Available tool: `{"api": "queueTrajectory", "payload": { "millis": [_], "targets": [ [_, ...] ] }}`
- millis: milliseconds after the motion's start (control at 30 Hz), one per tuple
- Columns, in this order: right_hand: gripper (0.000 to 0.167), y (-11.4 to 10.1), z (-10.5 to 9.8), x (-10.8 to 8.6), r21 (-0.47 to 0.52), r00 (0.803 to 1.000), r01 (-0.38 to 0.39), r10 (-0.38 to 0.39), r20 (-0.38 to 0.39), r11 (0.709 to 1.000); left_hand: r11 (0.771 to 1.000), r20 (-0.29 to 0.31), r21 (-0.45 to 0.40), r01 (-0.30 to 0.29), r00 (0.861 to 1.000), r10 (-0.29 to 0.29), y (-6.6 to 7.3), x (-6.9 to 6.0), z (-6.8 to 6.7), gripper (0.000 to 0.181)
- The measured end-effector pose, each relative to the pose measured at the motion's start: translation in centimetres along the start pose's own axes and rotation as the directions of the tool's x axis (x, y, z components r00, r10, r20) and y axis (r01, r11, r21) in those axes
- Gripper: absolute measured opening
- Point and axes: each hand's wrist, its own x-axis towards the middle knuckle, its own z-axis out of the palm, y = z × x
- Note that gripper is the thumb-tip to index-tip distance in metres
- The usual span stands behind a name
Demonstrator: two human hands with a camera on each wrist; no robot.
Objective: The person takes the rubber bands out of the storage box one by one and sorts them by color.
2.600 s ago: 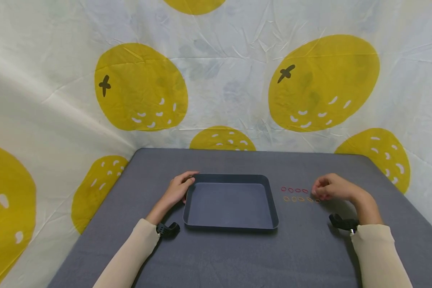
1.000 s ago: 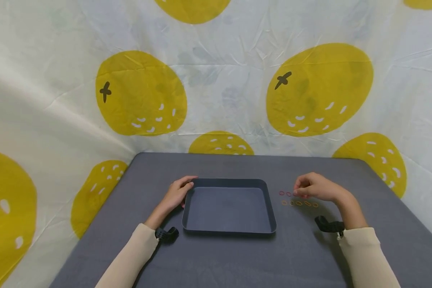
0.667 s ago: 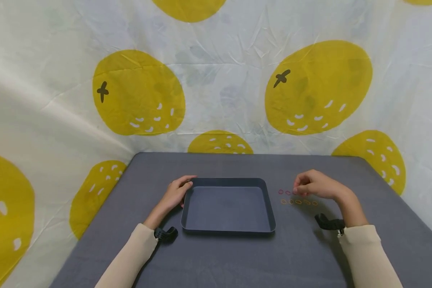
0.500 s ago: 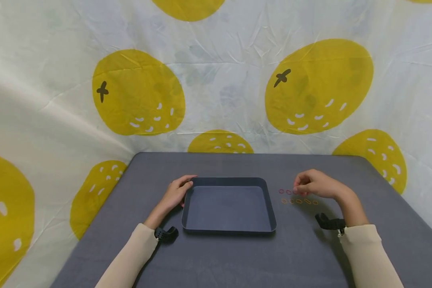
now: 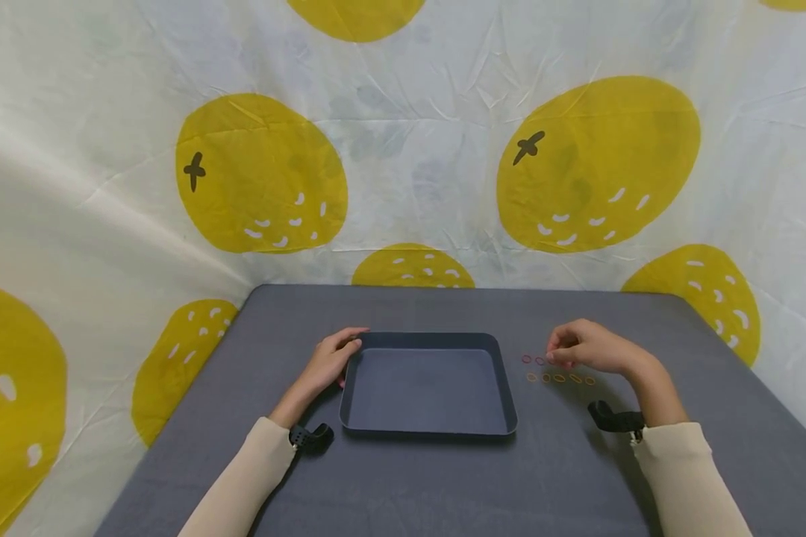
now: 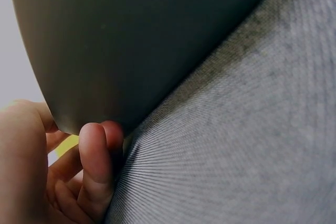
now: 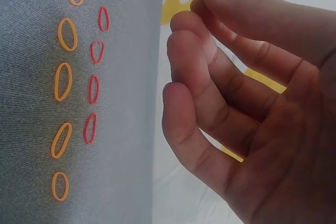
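Note:
A dark grey rectangular tray lies in the middle of the table. My left hand grips its far left corner, thumb at the rim and other fingers curled against the outer wall, as the left wrist view shows. Right of the tray are two rows of small rubber bands: red bands farther off, orange bands nearer. Above the red row hovers my right hand, its fingers loosely bent and thumb close to the index fingertip. I see nothing between them. In the head view this hand hides some red bands.
The table has a grey cloth. Behind it and along the left hangs a white curtain with large yellow fruit prints. A black wrist device sits on my left wrist, another black device on my right.
From the right end of the orange row, my right hand has moved left to above the red row, then stayed there. The left hand and the tray have kept their places.

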Motion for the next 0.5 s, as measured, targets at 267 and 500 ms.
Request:
{"api": "queueTrajectory", "payload": {
  "millis": [267, 500],
  "targets": [
    [0.016, -0.1, 0.4, 0.3, -0.005, 1.000, 0.019, -0.019, 0.005, 1.000, 1.000, 0.020, -0.012, 0.018, 1.000, -0.017, -0.2, 0.0, -0.1, 0.039],
    [0.019, -0.2, 0.4, -0.1, -0.009, 0.999, 0.040, -0.040, -0.010, 0.999, 0.997, 0.121, -0.048, 0.064, 0.991, -0.058, -0.1, 0.0, -1.4, 0.051]
  ]
}}
